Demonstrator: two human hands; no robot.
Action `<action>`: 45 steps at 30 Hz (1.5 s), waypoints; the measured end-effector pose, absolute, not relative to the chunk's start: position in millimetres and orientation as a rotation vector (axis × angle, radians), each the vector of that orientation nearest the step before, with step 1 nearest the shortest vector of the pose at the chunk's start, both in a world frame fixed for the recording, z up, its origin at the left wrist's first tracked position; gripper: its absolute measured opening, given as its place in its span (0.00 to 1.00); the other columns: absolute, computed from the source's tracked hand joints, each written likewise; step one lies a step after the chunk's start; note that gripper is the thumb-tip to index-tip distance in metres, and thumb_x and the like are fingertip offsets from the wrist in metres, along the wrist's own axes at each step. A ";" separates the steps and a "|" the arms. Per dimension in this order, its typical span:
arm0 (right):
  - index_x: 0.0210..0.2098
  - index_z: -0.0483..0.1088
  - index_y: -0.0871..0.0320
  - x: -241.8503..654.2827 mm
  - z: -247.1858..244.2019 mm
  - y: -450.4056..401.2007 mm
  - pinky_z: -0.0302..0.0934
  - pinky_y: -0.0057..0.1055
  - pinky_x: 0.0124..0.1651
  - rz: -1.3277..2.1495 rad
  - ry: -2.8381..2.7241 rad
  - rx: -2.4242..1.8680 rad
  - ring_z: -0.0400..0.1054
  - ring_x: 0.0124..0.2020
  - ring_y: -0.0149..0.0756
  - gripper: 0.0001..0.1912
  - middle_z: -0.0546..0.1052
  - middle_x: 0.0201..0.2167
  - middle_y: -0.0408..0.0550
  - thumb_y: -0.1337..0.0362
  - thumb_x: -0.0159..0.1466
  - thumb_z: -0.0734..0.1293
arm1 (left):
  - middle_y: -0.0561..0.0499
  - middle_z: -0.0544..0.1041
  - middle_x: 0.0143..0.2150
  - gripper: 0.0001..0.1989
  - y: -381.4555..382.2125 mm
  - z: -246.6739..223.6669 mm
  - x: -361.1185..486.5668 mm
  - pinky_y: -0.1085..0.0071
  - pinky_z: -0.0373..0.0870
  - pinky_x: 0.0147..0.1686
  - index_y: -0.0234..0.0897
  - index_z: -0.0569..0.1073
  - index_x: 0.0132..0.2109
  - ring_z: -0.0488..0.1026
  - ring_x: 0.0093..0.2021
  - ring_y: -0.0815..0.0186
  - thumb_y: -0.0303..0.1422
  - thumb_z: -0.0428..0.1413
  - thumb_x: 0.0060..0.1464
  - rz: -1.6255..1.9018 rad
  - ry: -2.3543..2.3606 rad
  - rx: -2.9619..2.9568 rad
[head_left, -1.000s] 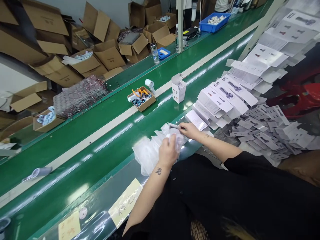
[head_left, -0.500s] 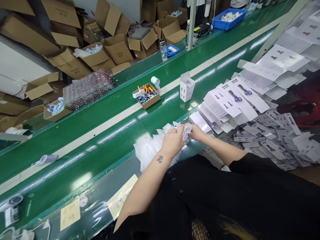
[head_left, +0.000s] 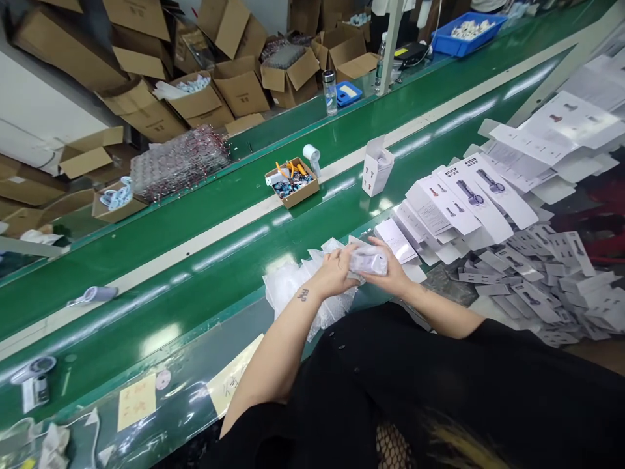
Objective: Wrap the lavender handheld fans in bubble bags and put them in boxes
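Observation:
Between my two hands is a pale item in clear plastic wrap (head_left: 369, 259), held just above the near edge of the green bench. My left hand (head_left: 336, 272) grips its left end, fingers bent around it. On the right side, my right hand (head_left: 390, 273) holds the other end with the thumb underneath and fingers behind. Translucent plastic bags (head_left: 286, 290) lie spread beneath and left of my left hand. Right of my hands, white flat printed boxes (head_left: 395, 240) lie in an overlapping row. An open white box (head_left: 377, 168) stands upright on the belt.
A small carton of parts and orange-handled tools (head_left: 303, 195) sits mid-belt beside a white device (head_left: 311, 156). More devices lie at left (head_left: 100, 294). Cardboard boxes (head_left: 241, 85) line the far side. A blue tray (head_left: 469, 45) is at the back; a post (head_left: 390, 52) rises beyond the belt.
The wrapped item, earlier mostly hidden between my hands, now shows lying lengthwise between them. My hands have moved slightly apart and turned. The whole view has shifted a little.

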State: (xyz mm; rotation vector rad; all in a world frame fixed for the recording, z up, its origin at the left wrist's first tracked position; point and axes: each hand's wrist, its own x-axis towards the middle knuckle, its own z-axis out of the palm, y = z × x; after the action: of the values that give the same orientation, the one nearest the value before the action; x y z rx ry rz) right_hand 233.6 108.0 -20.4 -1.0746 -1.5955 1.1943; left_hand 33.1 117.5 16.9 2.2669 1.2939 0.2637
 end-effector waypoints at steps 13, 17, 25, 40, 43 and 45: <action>0.48 0.61 0.56 220.5 -24.8 89.0 0.58 0.39 0.59 0.974 -1.380 -1.254 0.66 0.54 0.42 0.27 0.71 0.51 0.54 0.57 0.53 0.72 | 0.45 0.74 0.45 0.12 133.2 13.0 23.6 0.61 0.60 0.45 0.42 0.70 0.49 0.63 0.47 0.57 0.34 0.51 0.58 0.096 1.231 2.584; 0.49 0.62 0.57 221.8 -25.9 85.4 0.59 0.41 0.57 0.992 -1.370 -1.254 0.67 0.52 0.43 0.28 0.72 0.50 0.54 0.57 0.52 0.72 | 0.44 0.74 0.45 0.08 138.7 21.5 22.0 0.60 0.58 0.47 0.42 0.71 0.44 0.59 0.53 0.54 0.35 0.50 0.59 0.006 1.062 2.700; 0.54 0.62 0.56 229.4 -24.6 88.2 0.56 0.44 0.60 1.060 -1.400 -1.121 0.64 0.56 0.45 0.33 0.70 0.54 0.53 0.58 0.52 0.73 | 0.47 0.68 0.55 0.19 157.3 46.1 34.1 0.65 0.64 0.44 0.41 0.62 0.54 0.68 0.48 0.59 0.33 0.51 0.55 -0.165 0.999 2.550; 0.47 0.64 0.58 209.5 -16.6 77.0 0.66 0.40 0.44 0.822 -1.405 -1.442 0.70 0.40 0.41 0.26 0.75 0.40 0.51 0.56 0.52 0.72 | 0.47 0.74 0.46 0.12 150.4 36.6 26.1 0.66 0.67 0.40 0.40 0.71 0.45 0.72 0.45 0.58 0.28 0.49 0.54 -0.209 0.884 2.617; 0.47 0.64 0.59 208.2 -15.1 78.9 0.67 0.38 0.41 0.868 -1.406 -1.470 0.71 0.37 0.40 0.25 0.75 0.38 0.50 0.55 0.53 0.71 | 0.44 0.76 0.43 0.18 146.8 42.6 30.0 0.64 0.68 0.35 0.38 0.67 0.51 0.75 0.40 0.56 0.25 0.50 0.51 -0.316 0.978 2.628; 0.46 0.64 0.59 207.5 -13.7 79.3 0.67 0.38 0.40 0.850 -1.416 -1.492 0.71 0.37 0.41 0.24 0.75 0.37 0.50 0.56 0.53 0.70 | 0.41 0.77 0.40 0.19 143.8 41.4 35.1 0.61 0.67 0.35 0.34 0.65 0.52 0.75 0.37 0.54 0.24 0.49 0.52 -0.335 1.026 2.682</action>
State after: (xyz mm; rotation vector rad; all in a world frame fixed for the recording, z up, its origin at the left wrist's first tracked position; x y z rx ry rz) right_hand 207.5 79.3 -13.7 -1.4925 -1.4157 0.8502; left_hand 35.1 143.8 41.4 2.6822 1.0264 -0.3350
